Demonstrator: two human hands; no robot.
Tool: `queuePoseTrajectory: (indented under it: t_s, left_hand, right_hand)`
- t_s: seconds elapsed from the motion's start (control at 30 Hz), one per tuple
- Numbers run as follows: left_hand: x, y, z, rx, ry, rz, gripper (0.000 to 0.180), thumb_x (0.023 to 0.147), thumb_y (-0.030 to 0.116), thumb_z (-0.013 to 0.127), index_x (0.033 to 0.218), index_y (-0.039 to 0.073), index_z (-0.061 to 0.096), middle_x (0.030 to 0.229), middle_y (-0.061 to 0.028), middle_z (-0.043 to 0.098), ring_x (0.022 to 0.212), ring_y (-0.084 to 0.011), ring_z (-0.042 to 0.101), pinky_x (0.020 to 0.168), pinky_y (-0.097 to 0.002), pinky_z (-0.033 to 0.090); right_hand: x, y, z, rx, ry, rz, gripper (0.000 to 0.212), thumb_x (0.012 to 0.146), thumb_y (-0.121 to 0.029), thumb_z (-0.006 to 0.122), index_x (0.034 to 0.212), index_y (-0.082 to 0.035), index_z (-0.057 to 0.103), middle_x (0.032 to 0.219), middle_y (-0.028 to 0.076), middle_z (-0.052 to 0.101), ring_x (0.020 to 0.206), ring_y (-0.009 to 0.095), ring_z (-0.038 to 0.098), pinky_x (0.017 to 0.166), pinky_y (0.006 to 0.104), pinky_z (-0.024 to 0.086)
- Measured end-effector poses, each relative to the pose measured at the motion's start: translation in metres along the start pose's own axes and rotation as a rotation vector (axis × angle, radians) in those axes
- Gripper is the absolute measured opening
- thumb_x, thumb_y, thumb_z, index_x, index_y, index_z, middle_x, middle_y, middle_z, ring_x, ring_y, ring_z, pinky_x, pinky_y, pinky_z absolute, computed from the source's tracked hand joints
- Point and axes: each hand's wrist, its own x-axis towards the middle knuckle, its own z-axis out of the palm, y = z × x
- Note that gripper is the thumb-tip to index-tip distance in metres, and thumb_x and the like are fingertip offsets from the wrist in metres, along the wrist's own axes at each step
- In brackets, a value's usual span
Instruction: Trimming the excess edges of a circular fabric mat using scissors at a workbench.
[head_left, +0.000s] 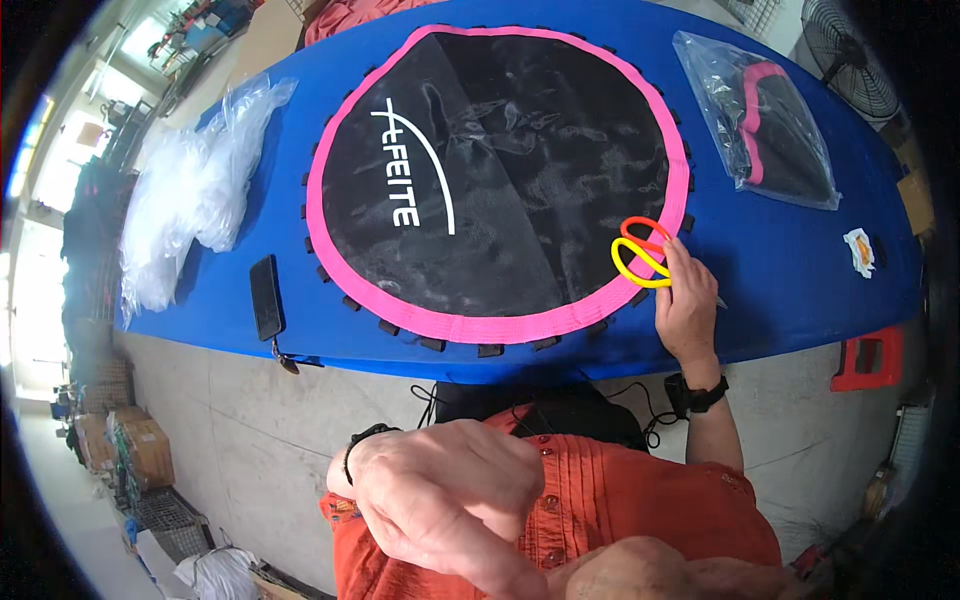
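Beside the mat [500, 180], the outstretched right hand [690, 305] clamps scissors [650, 283]; the left hand [440, 490] bends inward, its grip unclear.

Glaring windows [40, 270], curved edges, far left perhaps blurred

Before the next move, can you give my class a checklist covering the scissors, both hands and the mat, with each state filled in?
1. Scissors in right hand: ok.
2. Handle loops gripped: not ok; they stick out beyond the fingers.
3. Blades fully shut: cannot tell; the hand hides most of them.
4. Left hand away from scissors: ok, raised near the camera.
5. Mat spread out: ok.
6. Phone off the mat: ok.
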Motion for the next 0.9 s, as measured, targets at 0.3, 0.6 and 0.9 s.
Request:
queuePoseTrajectory:
  t_s: [0.3,0.6,0.9]
  left_hand:
    - [0.004,-0.014,0.009,-0.119,-0.023,0.111,0.017,0.105,0.015,0.072,0.114,0.002,0.072,0.069,-0.0058,0.060,0.050,-0.0163,0.050,0.047,-0.0348,0.036]
    - [0.001,-0.009,0.013,-0.168,0.038,0.121,0.013,0.105,0.013,0.070,0.111,0.002,0.073,0.068,-0.0062,0.060,0.048,-0.0161,0.049,0.047,-0.0358,0.033]
    - [-0.004,-0.012,-0.019,-0.076,-0.210,0.084,0.020,0.104,0.011,0.062,0.107,-0.005,0.074,0.076,-0.0110,0.067,0.056,-0.0287,0.058,0.054,-0.0423,0.042]
  right_hand:
    - [-0.001,-0.001,0.000,0.004,0.009,0.004,0.057,0.100,-0.008,0.060,0.156,0.003,0.052,0.153,0.023,0.059,0.134,0.041,0.059,0.116,0.0535,0.042]
    - [-0.001,-0.002,-0.002,0.012,0.035,-0.013,0.057,0.098,-0.005,0.062,0.154,0.003,0.053,0.151,0.023,0.061,0.132,0.040,0.061,0.114,0.0526,0.044]
    - [0.003,-0.003,0.000,0.010,0.047,-0.044,0.060,0.096,-0.005,0.062,0.155,0.002,0.052,0.151,0.022,0.061,0.131,0.039,0.061,0.114,0.0522,0.044]
